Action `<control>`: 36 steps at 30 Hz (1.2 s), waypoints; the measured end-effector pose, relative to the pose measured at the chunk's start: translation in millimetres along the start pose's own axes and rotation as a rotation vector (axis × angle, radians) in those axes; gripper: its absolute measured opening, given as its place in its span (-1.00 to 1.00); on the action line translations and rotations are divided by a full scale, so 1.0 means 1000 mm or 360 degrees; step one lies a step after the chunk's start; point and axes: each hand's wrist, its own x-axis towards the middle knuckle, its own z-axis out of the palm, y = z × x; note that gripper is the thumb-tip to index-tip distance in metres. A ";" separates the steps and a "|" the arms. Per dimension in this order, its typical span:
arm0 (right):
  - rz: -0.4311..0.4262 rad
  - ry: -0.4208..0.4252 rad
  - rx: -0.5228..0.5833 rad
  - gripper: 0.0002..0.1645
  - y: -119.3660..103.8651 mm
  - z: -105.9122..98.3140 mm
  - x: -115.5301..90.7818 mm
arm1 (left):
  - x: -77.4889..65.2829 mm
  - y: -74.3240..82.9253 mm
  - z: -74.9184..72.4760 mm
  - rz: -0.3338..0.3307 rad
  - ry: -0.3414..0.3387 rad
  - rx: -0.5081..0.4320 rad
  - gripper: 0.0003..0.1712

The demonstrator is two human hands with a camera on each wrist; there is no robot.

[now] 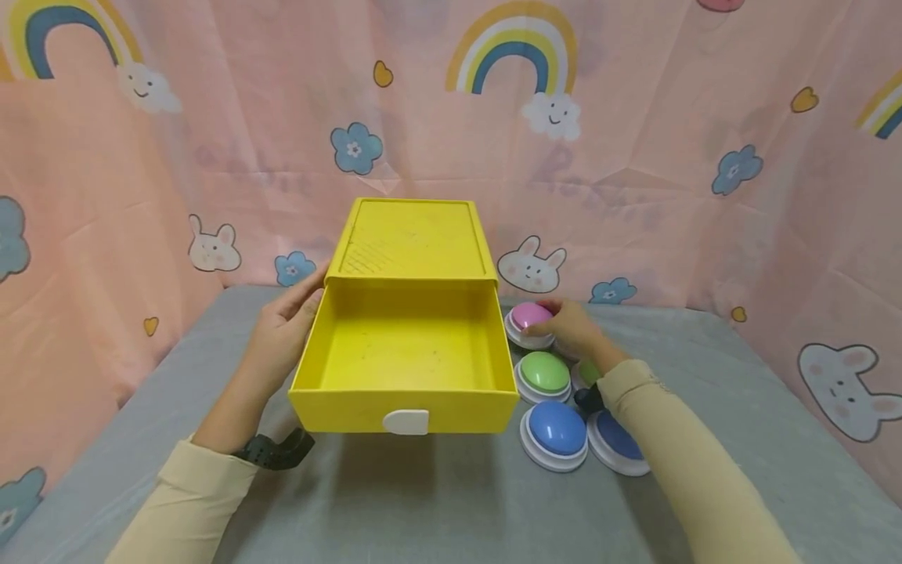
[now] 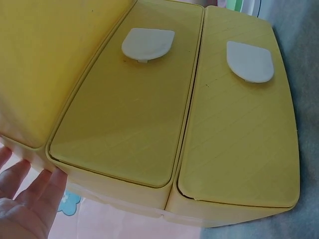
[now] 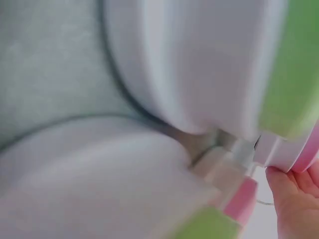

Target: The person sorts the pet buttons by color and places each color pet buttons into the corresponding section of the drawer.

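A yellow drawer cabinet (image 1: 416, 235) stands in the middle of the head view, its top drawer (image 1: 403, 411) pulled out with a bare interior. Below it, two lower drawers (image 2: 129, 114) with white handles are closed in the left wrist view. My left hand (image 1: 278, 337) rests against the cabinet's left side, fingers straight along the edge. To the right of the cabinet, my right hand (image 1: 574, 329) holds a pink dome button (image 1: 528, 313) with a white base between thumb and fingers. In the right wrist view, the thumb meets the base.
Beside the cabinet's right side stand green buttons (image 1: 545, 371) and blue buttons (image 1: 557, 428) in two columns, the right column partly hidden by my right wrist. Grey cloth (image 1: 733, 407) covers the table. A pink patterned curtain (image 1: 634, 117) hangs behind.
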 end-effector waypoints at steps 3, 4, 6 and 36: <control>-0.0072 0.0030 -0.0019 -0.02 -0.008 -0.009 -0.004 | 0.001 -0.001 0.000 0.0002 0.0003 0.0000 -0.38; -0.0084 0.0041 -0.0034 -0.02 -0.012 -0.012 -0.007 | 0.001 -0.002 0.000 0.0003 0.0005 -0.0005 -0.39; -0.0125 0.0063 -0.0090 -0.01 -0.021 -0.018 -0.012 | 0.001 -0.002 -0.001 0.0007 0.0012 -0.0014 -0.39; -0.0340 0.0064 -0.0299 0.00 -0.124 -0.078 -0.115 | 0.004 -0.004 0.002 0.0045 0.0014 -0.0017 -0.40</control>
